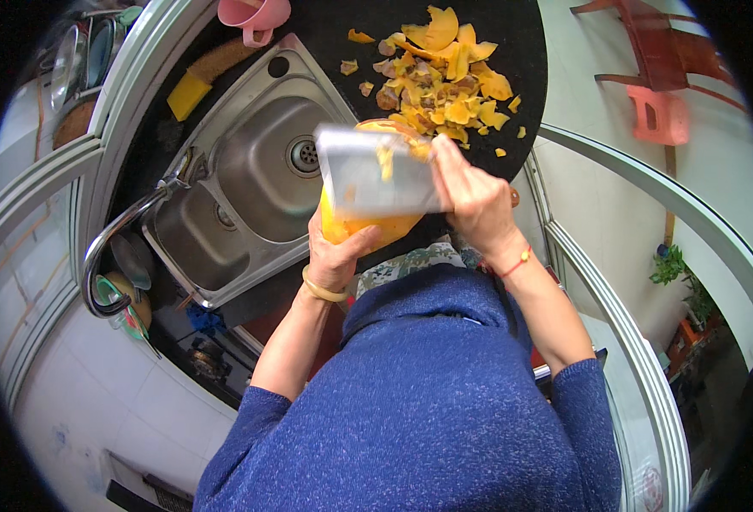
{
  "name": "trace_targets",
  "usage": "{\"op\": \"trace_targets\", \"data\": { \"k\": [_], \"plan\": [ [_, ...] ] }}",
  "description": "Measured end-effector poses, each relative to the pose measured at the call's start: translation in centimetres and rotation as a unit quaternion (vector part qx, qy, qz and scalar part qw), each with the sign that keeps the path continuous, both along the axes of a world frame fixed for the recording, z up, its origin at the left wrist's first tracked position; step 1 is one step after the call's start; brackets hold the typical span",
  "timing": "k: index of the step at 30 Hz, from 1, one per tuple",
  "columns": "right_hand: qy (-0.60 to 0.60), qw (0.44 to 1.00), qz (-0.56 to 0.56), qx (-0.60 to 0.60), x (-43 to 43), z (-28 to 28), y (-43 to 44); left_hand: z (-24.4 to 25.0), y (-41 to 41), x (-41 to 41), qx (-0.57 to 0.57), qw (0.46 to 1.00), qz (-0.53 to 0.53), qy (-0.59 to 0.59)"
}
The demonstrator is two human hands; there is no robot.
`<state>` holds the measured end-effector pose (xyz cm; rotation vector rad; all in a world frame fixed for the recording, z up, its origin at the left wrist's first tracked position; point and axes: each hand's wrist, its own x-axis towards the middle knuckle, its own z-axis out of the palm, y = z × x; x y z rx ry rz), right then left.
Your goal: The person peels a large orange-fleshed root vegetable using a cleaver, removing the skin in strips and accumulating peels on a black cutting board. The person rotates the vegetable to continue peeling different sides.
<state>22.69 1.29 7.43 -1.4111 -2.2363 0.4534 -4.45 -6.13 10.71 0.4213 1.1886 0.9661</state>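
A piece of orange-fleshed pumpkin [370, 230] is held up over the counter by my left hand [338, 246], whose thumb lies across its near side. My right hand [476, 198] grips a cleaver [376, 173] with a broad blade, blurred by motion. The blade covers much of the pumpkin, and bits of yellow flesh cling to its face. Some brown rind [392, 125] shows beyond the blade's far edge. Past both hands, a heap of pumpkin peelings [447, 96] lies on the black countertop [325, 45].
To the left is a double-bowl steel sink [264, 173] with a curved chrome faucet [117, 230]. A pink mug [255, 16] and a yellow sponge [187, 96] sit behind it. Glass panels in white frames [645, 185] flank the counter. A red chair [658, 45] stands at the far right.
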Motion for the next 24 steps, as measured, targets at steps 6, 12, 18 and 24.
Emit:
{"op": "trace_targets", "data": {
  "k": [6, 12, 18, 24],
  "plan": [
    [0.043, 0.998, -0.02, -0.046, 1.5, 1.3, -0.7, 0.1, 0.6, -0.1, 0.031, 0.999, -0.024, 0.036],
    [0.018, 0.999, 0.033, 0.007, 0.2, 5.7, -1.3, -1.7, -0.3, -0.9, 0.05, 0.992, -0.087, 0.076],
    [-0.008, 1.0, -0.012, -0.013, 0.5, 2.8, -0.6, 0.6, 0.7, 0.3, 0.011, 0.998, -0.046, 0.032],
    [0.059, 0.997, -0.006, -0.042, 1.4, 2.7, -1.0, 0.3, 0.8, 0.1, 0.054, 0.998, -0.028, 0.013]
  ]
}}
